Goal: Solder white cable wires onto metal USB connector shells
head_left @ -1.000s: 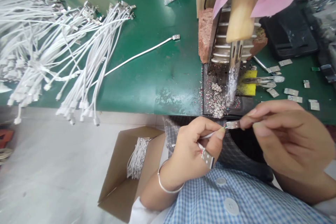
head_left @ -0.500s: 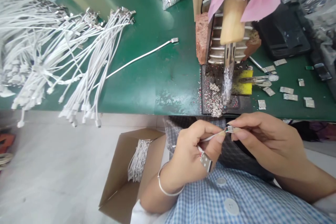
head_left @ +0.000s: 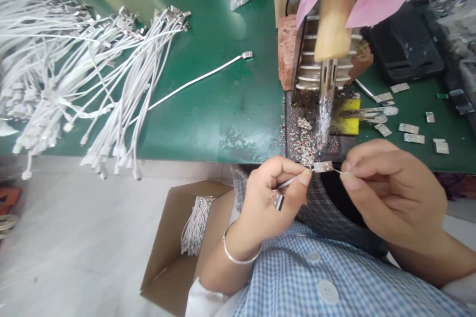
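A short white cable sits pinched in the left hand, just off the near edge of the bench. Its silver metal connector shell lies level and points right. A second metal plug hangs below, against the palm. The right hand pinches a thin wire that meets the shell's right end.

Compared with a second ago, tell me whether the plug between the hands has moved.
Yes. The plug, on the cable in the left hand, has moved up toward the iron tip, which stayed put on the bench.
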Motion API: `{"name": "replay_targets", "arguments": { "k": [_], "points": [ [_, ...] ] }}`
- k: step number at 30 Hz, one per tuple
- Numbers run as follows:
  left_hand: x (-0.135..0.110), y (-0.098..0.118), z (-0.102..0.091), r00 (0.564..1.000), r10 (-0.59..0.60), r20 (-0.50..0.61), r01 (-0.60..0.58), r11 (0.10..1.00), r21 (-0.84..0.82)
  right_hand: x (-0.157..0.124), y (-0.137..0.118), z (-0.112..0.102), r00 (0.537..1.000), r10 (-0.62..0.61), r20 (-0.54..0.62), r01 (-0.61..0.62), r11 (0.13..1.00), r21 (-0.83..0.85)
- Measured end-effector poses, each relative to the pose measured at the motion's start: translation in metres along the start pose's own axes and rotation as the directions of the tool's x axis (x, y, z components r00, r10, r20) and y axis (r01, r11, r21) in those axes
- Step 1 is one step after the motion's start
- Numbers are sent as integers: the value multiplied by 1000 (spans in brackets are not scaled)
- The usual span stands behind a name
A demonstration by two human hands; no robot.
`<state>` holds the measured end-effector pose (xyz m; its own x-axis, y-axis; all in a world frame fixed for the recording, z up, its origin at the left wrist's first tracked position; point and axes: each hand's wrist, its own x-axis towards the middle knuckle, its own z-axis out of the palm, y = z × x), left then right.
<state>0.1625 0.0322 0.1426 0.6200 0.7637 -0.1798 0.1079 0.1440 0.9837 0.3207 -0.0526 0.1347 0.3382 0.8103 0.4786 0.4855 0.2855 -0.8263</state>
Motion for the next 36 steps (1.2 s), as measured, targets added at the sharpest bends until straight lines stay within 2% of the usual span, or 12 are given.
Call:
{"name": "replay_targets", "arguments": {
  "k": [3, 13, 24, 36],
  "points": [
    [3, -1, 1, 1000, 1, -7, -1, 1000, -4, 0, 2, 1, 997, -67, 27, 69, 990, -125],
    [8, 2, 2, 1000, 3, -28, -5, 997, -72, 8, 1, 2, 997, -70, 13, 70, 998, -10],
    [9, 3, 4, 998, 6, -55, -11, 996, -94, 14, -1, 3, 995, -96, 16, 97, 989, -112],
    [7, 2, 4, 999, 7, -48, -11, 997, -82, 12, -5, 2, 997, -69, 33, 72, 992, -100]
  ]
}}
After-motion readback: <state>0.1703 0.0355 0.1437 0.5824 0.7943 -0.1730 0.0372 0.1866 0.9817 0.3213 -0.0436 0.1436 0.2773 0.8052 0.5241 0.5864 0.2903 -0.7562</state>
